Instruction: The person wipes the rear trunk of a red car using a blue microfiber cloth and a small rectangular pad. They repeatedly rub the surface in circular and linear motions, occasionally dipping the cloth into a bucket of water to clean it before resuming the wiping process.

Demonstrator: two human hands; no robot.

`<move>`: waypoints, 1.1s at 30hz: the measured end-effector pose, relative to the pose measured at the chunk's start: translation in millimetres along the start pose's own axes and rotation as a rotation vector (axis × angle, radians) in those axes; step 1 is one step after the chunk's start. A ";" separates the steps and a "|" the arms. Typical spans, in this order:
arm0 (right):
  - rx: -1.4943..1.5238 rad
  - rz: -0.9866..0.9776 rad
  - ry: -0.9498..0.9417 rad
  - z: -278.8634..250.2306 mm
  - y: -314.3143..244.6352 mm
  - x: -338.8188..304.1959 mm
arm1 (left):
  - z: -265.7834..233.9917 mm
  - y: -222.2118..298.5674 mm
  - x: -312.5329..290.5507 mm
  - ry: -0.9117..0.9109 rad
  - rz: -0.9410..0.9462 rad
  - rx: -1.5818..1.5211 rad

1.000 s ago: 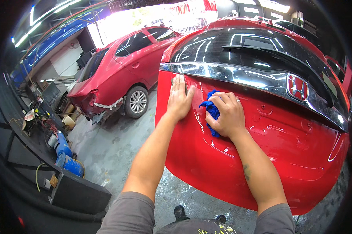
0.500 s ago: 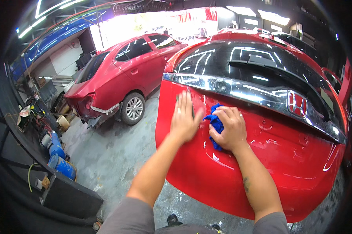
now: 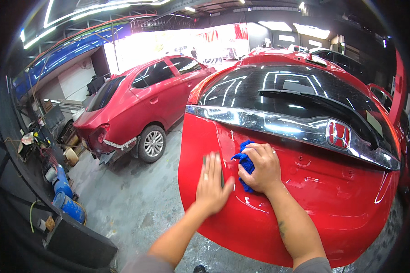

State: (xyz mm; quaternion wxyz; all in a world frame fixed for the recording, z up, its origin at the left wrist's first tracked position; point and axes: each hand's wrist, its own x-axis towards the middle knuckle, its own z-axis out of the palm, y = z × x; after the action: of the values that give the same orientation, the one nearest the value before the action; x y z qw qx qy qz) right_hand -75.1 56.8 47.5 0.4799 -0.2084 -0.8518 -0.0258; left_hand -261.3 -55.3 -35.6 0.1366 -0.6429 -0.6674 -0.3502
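My left hand (image 3: 211, 184) lies flat on the left part of a wet red car tailgate (image 3: 277, 227), fingers stretched out and pressed down. Under those fingers the edges of a thin dark grey-green sheet show, looking like sandpaper (image 3: 222, 176); most of it is covered. Just to the right, my right hand (image 3: 264, 166) is closed around a bunched blue cloth (image 3: 246, 166) resting against the same panel. Above both hands runs a chrome strip (image 3: 268, 122) with water drops, below the dark rear window (image 3: 246, 88) and its wiper (image 3: 314, 98).
A second red car (image 3: 127, 107) with its rear bumper off stands at the left on the grey wet floor (image 3: 123, 204). Blue containers (image 3: 68, 204) stand by a dark low wall (image 3: 80, 245) at the lower left. A red post (image 3: 398, 86) rises at the right.
My left hand has slid down the panel with the sheet, away from the chrome strip. The right hand keeps its place with the cloth. The view has tilted up somewhat.
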 end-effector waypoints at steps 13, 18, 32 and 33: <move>-0.008 -0.008 0.005 0.5 0.2 -0.1 | 2.5 -21.4 10.6 0.015 -0.023 0.014; 0.017 -0.021 -0.003 7.0 -10.9 7.0 | -31.1 -25.7 -40.9 -0.128 0.033 0.042; 0.045 -0.037 0.010 7.3 -15.5 9.0 | -35.4 9.9 -72.9 -0.156 0.079 0.026; 0.037 -0.019 0.000 7.5 -14.7 4.5 | -32.9 -5.0 -46.9 -0.137 0.090 0.014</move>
State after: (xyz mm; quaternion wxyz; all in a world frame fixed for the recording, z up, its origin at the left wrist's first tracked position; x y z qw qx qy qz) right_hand -88.8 46.7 49.4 0.4833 -0.1913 -0.8542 -0.0145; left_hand -268.6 -111.8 -43.1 0.1108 -0.6938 -0.6480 -0.2940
